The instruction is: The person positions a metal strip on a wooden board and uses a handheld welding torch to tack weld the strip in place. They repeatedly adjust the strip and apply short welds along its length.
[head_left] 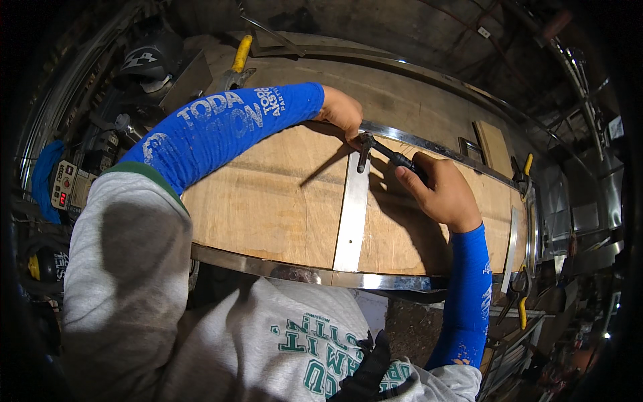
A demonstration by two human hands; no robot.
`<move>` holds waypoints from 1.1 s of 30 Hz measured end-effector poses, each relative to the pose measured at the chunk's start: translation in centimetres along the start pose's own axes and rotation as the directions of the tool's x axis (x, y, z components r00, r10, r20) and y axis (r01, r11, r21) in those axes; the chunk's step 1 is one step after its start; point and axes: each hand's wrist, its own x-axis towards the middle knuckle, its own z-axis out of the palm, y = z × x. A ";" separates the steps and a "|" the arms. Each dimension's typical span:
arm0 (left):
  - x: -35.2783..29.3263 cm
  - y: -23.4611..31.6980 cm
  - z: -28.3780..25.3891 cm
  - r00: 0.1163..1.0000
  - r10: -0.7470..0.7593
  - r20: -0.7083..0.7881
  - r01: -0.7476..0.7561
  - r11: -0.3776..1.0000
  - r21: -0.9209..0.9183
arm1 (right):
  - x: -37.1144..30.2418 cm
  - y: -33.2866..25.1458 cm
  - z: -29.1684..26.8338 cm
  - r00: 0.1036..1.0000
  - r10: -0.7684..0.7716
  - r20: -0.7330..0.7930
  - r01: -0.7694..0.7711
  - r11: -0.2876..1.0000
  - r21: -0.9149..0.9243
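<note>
My right hand (442, 191) is closed round the black grip of a hammer (400, 160). The hammer's dark head lies over the far end of a flat, pale metal strip (350, 218). That strip crosses a shiny metal frame (295, 271) from its near rail to its far one, above a plywood board (268, 201). At the far rail, next to the hammer head, my left hand (340, 114) bends down with its fingers curled. Most of those fingers are hidden, and what they grip cannot be made out.
Yellow-handled clamps (242, 55) stand at the far left, with more clamps (523, 311) at the right end. A welding helmet (149, 60) and a machine with a lit display (67, 184) are on the left. Loose metal bars (469, 87) lie beyond the frame.
</note>
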 end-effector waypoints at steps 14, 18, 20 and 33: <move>-1.2 1.3 -0.4 1.000 -0.021 0.006 0.021 0.997 0.075 | 0.1 0.1 -0.1 0.979 0.196 0.058 -0.191 0.978 -0.082; -1.5 0.6 0.1 1.000 0.023 -0.018 -0.025 0.996 -0.080 | -0.3 0.8 -0.1 0.997 -0.076 -0.022 0.079 0.977 0.198; -0.9 0.5 0.3 0.997 0.061 0.046 -0.050 0.976 -0.210 | -0.3 2.0 -0.6 0.995 -0.097 -0.036 0.103 0.944 0.315; -1.6 1.2 0.1 1.000 -0.019 0.008 0.019 0.998 -0.054 | -0.1 5.8 -0.8 0.999 0.038 -0.001 -0.035 0.938 0.344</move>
